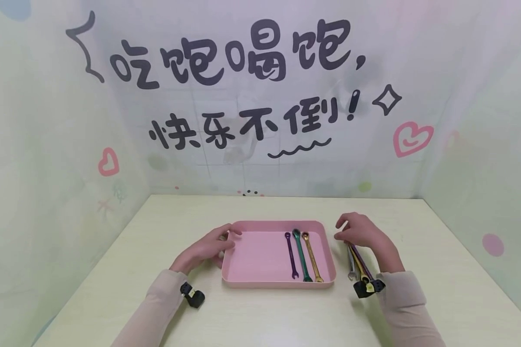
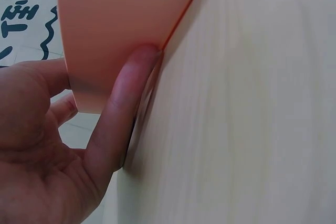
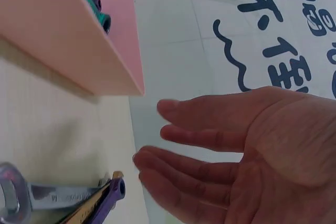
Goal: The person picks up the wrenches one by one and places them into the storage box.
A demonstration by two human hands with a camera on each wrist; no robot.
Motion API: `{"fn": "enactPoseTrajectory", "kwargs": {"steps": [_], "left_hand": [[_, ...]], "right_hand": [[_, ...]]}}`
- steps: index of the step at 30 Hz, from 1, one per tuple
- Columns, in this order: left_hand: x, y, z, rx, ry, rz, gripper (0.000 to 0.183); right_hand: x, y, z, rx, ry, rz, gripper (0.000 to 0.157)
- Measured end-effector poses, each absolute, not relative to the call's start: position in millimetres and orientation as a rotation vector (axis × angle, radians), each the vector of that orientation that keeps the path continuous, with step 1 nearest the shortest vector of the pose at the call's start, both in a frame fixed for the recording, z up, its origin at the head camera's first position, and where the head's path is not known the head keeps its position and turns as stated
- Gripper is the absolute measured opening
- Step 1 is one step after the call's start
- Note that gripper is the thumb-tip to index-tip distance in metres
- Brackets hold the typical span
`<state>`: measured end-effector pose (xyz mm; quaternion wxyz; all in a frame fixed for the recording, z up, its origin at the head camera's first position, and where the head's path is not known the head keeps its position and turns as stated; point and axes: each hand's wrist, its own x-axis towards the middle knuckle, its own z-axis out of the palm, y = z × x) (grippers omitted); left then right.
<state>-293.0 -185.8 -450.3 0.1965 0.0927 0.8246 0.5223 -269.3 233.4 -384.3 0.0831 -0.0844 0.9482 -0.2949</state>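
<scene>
My left hand (image 1: 208,246) holds the left side of a pink tray (image 1: 256,285), with the tray's wall between its fingers; one finger (image 2: 128,82) lies along the outer wall in the left wrist view. Inside the tray, at its right end, lie a purple wrench (image 1: 292,255), a green wrench (image 1: 302,255) and a gold wrench (image 1: 312,256). To the right of the tray hovers my right hand (image 1: 362,233), its fingers apart and nothing between them. Below it on the table are a silver wrench (image 3: 63,195), a gold-coloured wrench (image 1: 359,262) and a purple wrench (image 3: 109,200), partly hidden by the hand.
The pale wooden table (image 1: 278,318) meets a printed cloth backdrop (image 1: 260,173) behind, with cloth on both sides too. A black wrist camera (image 1: 193,295) sits on the left sleeve, another wrist camera (image 1: 368,288) on the right, overlapping the loose wrenches.
</scene>
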Motion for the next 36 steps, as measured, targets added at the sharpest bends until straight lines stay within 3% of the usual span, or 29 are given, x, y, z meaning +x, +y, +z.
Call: {"fn": "enactPoseTrajectory", "kwargs": {"steps": [8, 22, 36], "left_hand": [[-291.7, -185.9, -450.5, 0.258, 2.299, 1.472, 0.039], [-292.7, -185.3, -451.6, 0.257, 2.298, 1.472, 0.039], [-291.1, -186.7, -449.5, 0.272, 2.298, 1.473, 0.04]], "right_hand": [[-271.9, 250.6, -395.0, -0.135, 2.796, -0.806, 0.025], [-272.6, 269.0, -402.6, 0.001, 2.678, -0.876, 0.029], [-269.5, 277.8, -405.5, 0.0, 2.549, -0.862, 0.01]]}}
